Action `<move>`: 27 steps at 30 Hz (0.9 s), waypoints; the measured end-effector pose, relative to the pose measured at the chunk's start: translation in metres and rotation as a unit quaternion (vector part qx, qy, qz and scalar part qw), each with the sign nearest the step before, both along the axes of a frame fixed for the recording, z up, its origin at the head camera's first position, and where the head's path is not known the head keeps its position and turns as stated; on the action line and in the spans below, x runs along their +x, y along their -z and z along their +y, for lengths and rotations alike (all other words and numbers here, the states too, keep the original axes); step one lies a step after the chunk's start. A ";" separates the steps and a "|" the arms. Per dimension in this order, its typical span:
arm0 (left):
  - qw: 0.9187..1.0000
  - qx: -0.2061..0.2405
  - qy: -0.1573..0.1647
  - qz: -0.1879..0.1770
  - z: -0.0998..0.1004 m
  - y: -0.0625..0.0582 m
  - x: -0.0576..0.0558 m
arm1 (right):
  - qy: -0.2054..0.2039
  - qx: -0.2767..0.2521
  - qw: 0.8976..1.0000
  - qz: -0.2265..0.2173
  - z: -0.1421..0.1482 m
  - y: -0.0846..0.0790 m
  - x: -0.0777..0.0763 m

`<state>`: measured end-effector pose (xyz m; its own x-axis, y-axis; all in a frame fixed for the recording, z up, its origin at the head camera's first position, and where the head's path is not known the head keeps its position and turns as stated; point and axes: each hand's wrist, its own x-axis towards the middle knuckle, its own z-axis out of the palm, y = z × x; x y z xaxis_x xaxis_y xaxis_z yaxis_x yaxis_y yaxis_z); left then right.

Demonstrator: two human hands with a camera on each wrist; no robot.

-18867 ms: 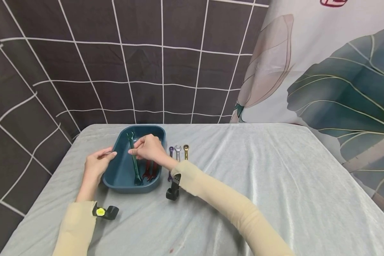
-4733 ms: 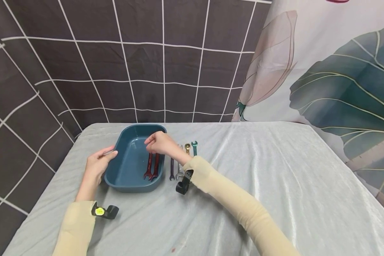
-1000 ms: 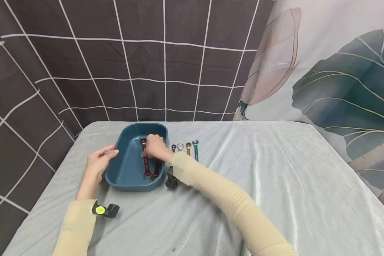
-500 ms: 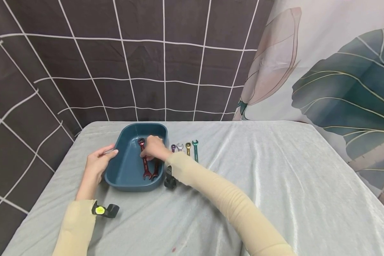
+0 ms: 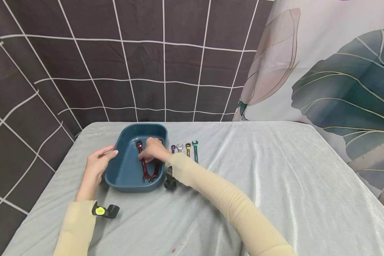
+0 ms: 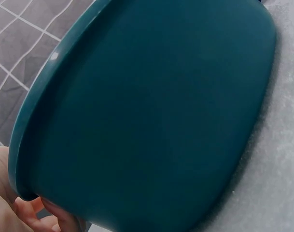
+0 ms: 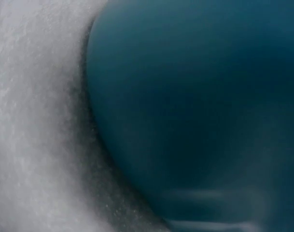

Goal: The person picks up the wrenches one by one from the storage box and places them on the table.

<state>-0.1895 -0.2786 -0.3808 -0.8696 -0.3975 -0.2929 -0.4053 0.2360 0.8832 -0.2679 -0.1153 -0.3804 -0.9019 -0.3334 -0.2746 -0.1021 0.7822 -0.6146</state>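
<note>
My left hand (image 5: 97, 163) holds the left rim of a dark blue plastic tub (image 5: 124, 188); its fingers (image 6: 60, 218) curl at the rim in the left wrist view. Inside the tub, my right hand (image 5: 153, 149) grips a red combination wrench (image 5: 144, 170) around its middle, thumb side across the shaft. The ring end points away and the open end toward me. A second red wrench (image 5: 155, 170) lies to its right, partly hidden under the hand. The right wrist view shows only the tub's outer wall (image 7: 195, 121) and the cloth.
Right of the tub, a purple wrench (image 5: 173, 148), a silver wrench (image 5: 179, 146), a gold wrench (image 5: 188, 147) and a green wrench (image 5: 195, 151) lie in a row. My right sleeve covers their near parts. A grey cloth (image 5: 275, 177) covers the table, with dark checked fabric (image 5: 147, 64) behind.
Over the last second the red wrench's ring end has shifted left with my right hand. Since the oldest frame, the green wrench has gone from the tub to the row. The left hand stays put.
</note>
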 end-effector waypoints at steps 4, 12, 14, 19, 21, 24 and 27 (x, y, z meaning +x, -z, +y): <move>1.000 -0.002 0.000 0.000 -0.001 0.000 0.000 | 0.001 -0.002 1.000 -0.002 0.000 0.000 0.000; 1.000 -0.002 0.004 -0.001 -0.001 0.000 0.001 | -0.017 -0.002 1.000 0.005 0.001 0.000 -0.001; 1.000 -0.003 0.004 -0.001 -0.001 0.000 0.001 | -0.019 -0.004 1.000 0.003 0.001 0.001 -0.001; 1.000 -0.002 0.002 -0.001 0.000 0.000 0.001 | -0.016 -0.027 0.999 -0.026 0.001 0.003 -0.003; 1.000 -0.001 0.002 -0.001 0.000 0.000 0.001 | -0.013 -0.036 0.999 -0.039 0.001 0.003 -0.004; 1.000 0.000 0.002 -0.001 0.000 0.000 0.001 | -0.016 -0.039 0.998 -0.044 0.001 0.004 -0.004; 1.000 -0.002 0.001 -0.002 0.000 0.000 0.001 | -0.020 -0.037 0.998 -0.044 0.000 0.004 -0.004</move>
<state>-0.1886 -0.2787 -0.3812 -0.8690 -0.3970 -0.2954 -0.4089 0.2399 0.8805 -0.2715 -0.1154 -0.3845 -0.8612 -0.3910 -0.3247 -0.0762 0.7309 -0.6782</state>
